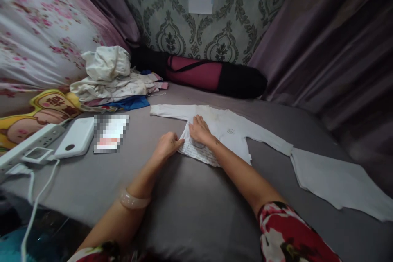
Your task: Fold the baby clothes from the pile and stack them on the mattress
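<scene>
A small white long-sleeved shirt (235,141) lies spread on the grey sheet, its sleeves reaching out to both sides. Its lower left part shows printed lettering. My left hand (169,144) pinches the shirt's left edge near the bottom corner. On top of the printed part rests my right hand (200,130), palm down with its fingers stretched forward over the cloth. Beyond the right sleeve's cuff lie folded white trousers (337,178), against the cuff.
Piled clothes (107,77) sit at the back left, beside a long black and red bag (196,74) along the wall. At the left are a yellow cushion (46,110), a power strip (46,139), a white power bank (75,137) and a blurred-out flat object (111,133).
</scene>
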The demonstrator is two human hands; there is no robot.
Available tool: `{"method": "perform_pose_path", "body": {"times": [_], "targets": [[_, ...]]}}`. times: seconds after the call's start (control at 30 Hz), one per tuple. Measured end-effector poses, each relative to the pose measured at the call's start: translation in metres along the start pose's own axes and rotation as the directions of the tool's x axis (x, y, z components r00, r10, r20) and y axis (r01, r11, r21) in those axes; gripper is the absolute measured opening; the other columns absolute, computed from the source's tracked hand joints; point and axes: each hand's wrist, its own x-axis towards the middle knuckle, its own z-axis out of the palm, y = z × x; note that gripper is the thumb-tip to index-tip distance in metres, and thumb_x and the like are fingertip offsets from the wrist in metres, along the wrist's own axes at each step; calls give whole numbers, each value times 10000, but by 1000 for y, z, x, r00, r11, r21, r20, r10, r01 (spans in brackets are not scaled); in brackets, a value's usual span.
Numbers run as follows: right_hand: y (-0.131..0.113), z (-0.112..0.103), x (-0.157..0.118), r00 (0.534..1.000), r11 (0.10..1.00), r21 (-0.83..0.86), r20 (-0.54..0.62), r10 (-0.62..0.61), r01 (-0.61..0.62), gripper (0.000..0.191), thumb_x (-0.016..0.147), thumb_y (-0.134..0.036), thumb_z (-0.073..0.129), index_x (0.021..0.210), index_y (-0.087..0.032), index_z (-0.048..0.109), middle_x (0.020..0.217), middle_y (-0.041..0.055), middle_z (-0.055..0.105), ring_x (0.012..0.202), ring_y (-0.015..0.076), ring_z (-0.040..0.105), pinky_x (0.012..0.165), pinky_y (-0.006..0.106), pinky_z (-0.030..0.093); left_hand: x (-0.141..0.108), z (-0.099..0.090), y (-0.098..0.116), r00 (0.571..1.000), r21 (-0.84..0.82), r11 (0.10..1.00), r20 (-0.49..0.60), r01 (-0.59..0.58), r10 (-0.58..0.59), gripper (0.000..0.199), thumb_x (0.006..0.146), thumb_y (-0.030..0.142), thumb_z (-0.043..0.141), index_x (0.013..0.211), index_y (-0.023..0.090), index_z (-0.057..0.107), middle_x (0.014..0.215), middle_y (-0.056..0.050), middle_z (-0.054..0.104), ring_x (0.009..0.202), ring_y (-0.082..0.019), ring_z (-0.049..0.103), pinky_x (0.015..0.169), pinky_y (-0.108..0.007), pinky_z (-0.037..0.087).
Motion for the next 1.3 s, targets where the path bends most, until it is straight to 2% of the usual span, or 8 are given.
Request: {"method": "perform_pose_path", "body": {"times": [0.13, 0.27, 0.43, 0.63, 0.8, 1.0, 1.2, 1.3], "targets": [[-5, 12, -13, 999, 1000, 1, -43, -7, 7, 638, 984, -401, 215, 1495, -20, 241, 1586, 153, 181, 1463, 270, 114, 1175, 432, 52, -1, -8, -4, 994, -32, 999, 104, 26, -23, 321, 787, 357, 497, 554, 159, 595, 505, -23, 527, 526, -140, 489, 527, -251, 298], [-3, 15, -14, 995, 1000, -26, -99, -2, -1, 630, 985, -417, 219, 1493, -48, 270, 1581, 133, 211, 1457, 258, 138, 1172, 430, 46, 0, -16, -10, 983, -83, 996, 182, 20, -4, 305, 730, 308, 490, 468, 167, 560, 446, -15, 510, 457, -121, 456, 504, -242, 316], [-13, 16, -19, 986, 998, -47, -165, 33, -42, 602, 984, -394, 239, 1477, -56, 311, 1565, 136, 262, 1441, 269, 177, 1163, 439, 71, -1, -19, -11, 980, -32, 998, 195, 46, -39, 273, 699, 309, 495, 493, 159, 594, 492, -34, 573, 478, -130, 500, 498, -232, 340], [-32, 15, -35, 990, 990, 10, -29, 140, -140, 619, 984, -375, 244, 1498, -30, 241, 1587, 179, 153, 1462, 296, 97, 1158, 482, 72, -1, -18, -9, 986, 103, 995, 163, 3, -20, 283, 739, 308, 476, 551, 159, 627, 578, -72, 640, 566, -171, 574, 551, -250, 378], [-32, 16, -42, 984, 987, -24, -88, 156, -158, 631, 986, -414, 239, 1503, -52, 238, 1592, 166, 139, 1464, 287, 81, 1157, 492, 43, 2, -19, -14, 985, 114, 993, 170, 17, -37, 251, 726, 307, 490, 593, 159, 644, 604, -75, 647, 574, -172, 576, 554, -250, 380], [-35, 20, -54, 994, 997, -31, -86, 70, -73, 636, 981, -432, 241, 1501, -65, 250, 1589, 148, 172, 1462, 274, 101, 1156, 503, 32, 7, -20, -23, 978, 66, 998, 206, -7, -7, 267, 727, 323, 494, 534, 168, 593, 518, -32, 577, 492, -132, 502, 498, -228, 340], [-59, 26, -85, 999, 999, 16, -39, -30, 30, 646, 980, -398, 247, 1494, -8, 229, 1587, 167, 151, 1470, 263, 81, 1172, 488, 12, 16, -19, -39, 966, -35, 999, 258, -2, 11, 263, 714, 325, 510, 524, 166, 596, 481, -12, 558, 437, -115, 438, 460, -227, 315], [-74, 29, -106, 997, 995, 64, 10, -80, 79, 661, 979, -400, 259, 1489, 17, 222, 1585, 181, 140, 1471, 273, 71, 1182, 474, 21, 17, -22, -45, 983, -9, 999, 178, 49, -46, 236, 713, 301, 508, 536, 171, 594, 468, -13, 548, 467, -135, 480, 475, -227, 326]]}}
